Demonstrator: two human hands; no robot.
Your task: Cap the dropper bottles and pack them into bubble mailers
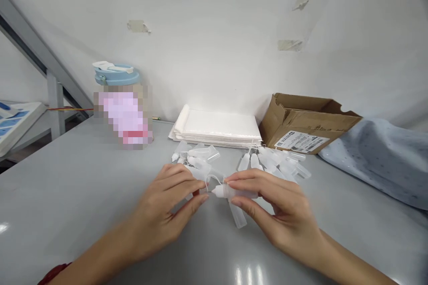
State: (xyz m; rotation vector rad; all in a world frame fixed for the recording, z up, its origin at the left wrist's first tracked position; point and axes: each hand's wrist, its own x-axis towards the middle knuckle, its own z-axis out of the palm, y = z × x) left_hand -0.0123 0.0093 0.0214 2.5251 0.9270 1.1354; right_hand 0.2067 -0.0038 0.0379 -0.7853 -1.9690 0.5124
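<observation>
My right hand [281,209] is closed around a small translucent plastic bottle [230,191], whose white nozzle points left. At the tip of that nozzle are the thumb and fingers of my left hand [170,205], bent toward each other; anything between them is too small to make out. A thin white loop [214,179] arches above the nozzle between both hands. Under the held bottle lies a clear tube-shaped cap [238,214]. Behind my hands rest a left pile of similar bottles [197,160] and a right pile [281,162].
White padded envelopes [217,129] are stacked at the back, beside an open cardboard box [307,124]. Grey-blue cloth [377,160] lies at the right. A blue-lidded container [117,75] stands at the back left behind a pixelated pink item [125,116].
</observation>
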